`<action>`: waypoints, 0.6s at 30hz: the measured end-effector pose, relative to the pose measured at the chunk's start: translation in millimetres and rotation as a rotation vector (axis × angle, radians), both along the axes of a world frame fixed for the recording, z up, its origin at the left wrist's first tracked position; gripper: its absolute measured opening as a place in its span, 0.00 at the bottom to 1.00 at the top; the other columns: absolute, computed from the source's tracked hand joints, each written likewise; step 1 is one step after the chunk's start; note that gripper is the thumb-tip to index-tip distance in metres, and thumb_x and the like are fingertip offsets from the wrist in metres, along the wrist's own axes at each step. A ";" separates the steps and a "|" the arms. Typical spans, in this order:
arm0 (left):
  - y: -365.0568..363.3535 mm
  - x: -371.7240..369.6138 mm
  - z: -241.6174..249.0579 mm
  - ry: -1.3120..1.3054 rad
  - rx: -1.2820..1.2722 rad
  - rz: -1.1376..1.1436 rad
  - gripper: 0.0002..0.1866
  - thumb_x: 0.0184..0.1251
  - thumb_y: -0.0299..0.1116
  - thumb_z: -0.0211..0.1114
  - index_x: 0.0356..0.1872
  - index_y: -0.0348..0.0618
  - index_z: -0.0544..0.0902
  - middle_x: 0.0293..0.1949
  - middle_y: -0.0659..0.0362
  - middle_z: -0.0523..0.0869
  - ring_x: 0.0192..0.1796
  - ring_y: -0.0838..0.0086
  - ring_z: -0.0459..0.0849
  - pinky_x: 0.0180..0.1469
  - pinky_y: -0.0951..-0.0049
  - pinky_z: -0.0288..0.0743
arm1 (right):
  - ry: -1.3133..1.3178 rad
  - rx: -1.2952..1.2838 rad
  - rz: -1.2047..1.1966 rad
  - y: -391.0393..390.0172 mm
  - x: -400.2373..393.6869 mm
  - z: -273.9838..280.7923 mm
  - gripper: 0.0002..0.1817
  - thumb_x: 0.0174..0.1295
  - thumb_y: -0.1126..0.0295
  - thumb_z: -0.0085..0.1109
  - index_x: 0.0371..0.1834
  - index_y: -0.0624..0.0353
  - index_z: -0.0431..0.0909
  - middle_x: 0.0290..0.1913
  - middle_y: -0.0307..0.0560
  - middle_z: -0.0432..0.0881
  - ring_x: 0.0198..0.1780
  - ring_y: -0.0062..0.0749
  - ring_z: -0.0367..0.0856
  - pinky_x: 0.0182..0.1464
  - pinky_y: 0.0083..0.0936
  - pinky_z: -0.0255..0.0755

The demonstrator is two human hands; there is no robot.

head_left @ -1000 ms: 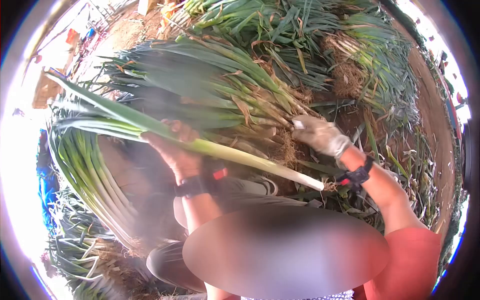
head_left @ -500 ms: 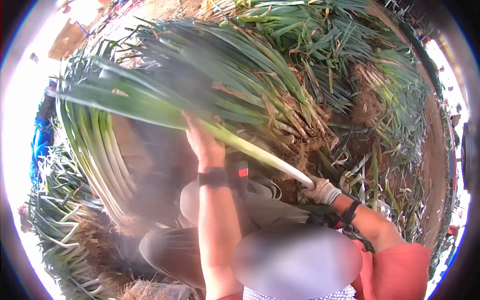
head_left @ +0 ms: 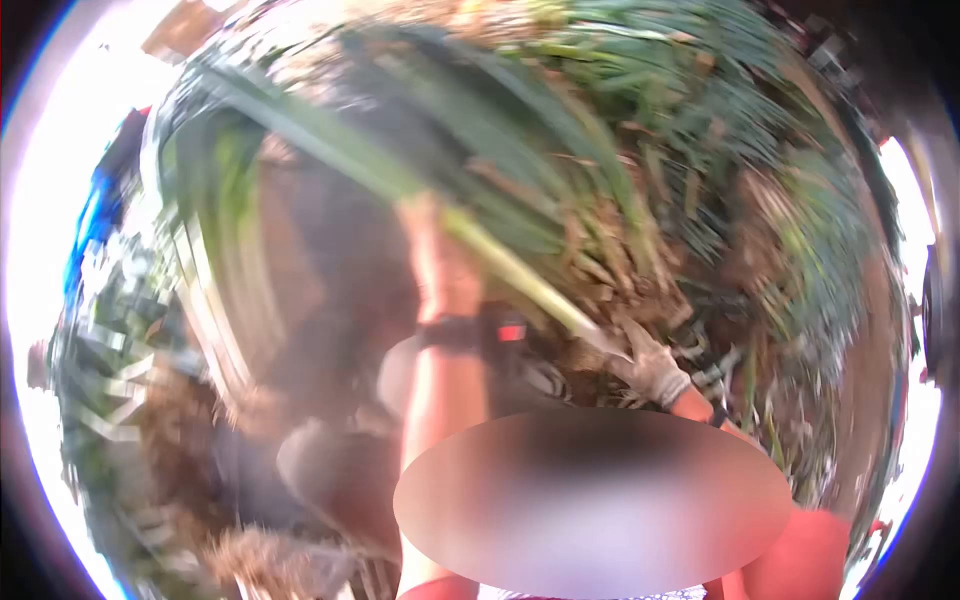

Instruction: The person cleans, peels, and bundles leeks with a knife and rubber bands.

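Observation:
A long leek slants across the middle of the head view, its wide green leaves to the upper left and its pale end to the lower right. My bare left hand is closed around the stalk where the leaves begin. By the pale end is my right hand, in a light glove, with its fingers apart; motion blur hides whether it touches the stalk. Beyond lies a heap of leeks with brownish roots and dry leaves. Left of my left arm, a row of leeks shows long white stalks.
More leeks are heaped at the right. Trimmed leaves and scraps litter the ground near my right hand. Dry roots show at the lower left, and something blue stands at the left edge. My knee is below.
My right hand has loosened from the leek's white end, its fingers now spread. My left hand still grips the stalk. The whole view has shifted slightly and blurred.

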State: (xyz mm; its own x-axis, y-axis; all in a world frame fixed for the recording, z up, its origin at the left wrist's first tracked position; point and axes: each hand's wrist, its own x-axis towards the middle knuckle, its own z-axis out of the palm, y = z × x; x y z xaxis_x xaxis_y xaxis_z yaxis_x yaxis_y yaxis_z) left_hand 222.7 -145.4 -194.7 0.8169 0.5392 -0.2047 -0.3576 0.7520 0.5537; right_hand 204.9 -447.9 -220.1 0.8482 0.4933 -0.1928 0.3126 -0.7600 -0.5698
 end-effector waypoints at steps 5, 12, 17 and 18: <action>4.0 -23.1 29.9 -0.094 0.137 0.162 0.35 0.65 0.46 0.56 0.69 0.54 0.51 0.62 0.60 0.61 0.61 0.71 0.60 0.62 0.66 0.55 | -0.228 0.032 0.267 -12.9 6.7 -56.9 0.21 0.59 0.68 0.54 0.56 0.63 0.68 0.45 0.56 0.78 0.45 0.41 0.78 0.46 0.32 0.73; 66.2 -105.1 122.0 -0.479 0.262 0.469 0.37 0.68 0.39 0.54 0.71 0.56 0.42 0.64 0.63 0.62 0.58 0.78 0.64 0.59 0.77 0.59 | 0.180 0.538 0.372 78.5 50.9 3.4 0.22 0.62 0.67 0.57 0.59 0.60 0.69 0.39 0.36 0.77 0.40 0.20 0.73 0.42 0.16 0.68; 110.0 -254.7 173.5 -0.043 0.787 0.945 0.33 0.66 0.31 0.53 0.69 0.51 0.48 0.56 0.58 0.68 0.44 0.74 0.72 0.45 0.76 0.70 | 0.120 0.567 0.710 199.7 13.6 85.8 0.25 0.60 0.66 0.59 0.61 0.60 0.67 0.48 0.37 0.75 0.46 0.19 0.71 0.51 0.18 0.66; 114.5 -291.7 178.9 0.405 1.165 1.151 0.33 0.61 0.25 0.54 0.68 0.48 0.52 0.53 0.54 0.71 0.42 0.70 0.74 0.43 0.74 0.71 | -0.074 0.634 0.846 225.8 -18.2 113.9 0.26 0.60 0.67 0.59 0.61 0.61 0.65 0.52 0.41 0.74 0.47 0.19 0.70 0.53 0.17 0.64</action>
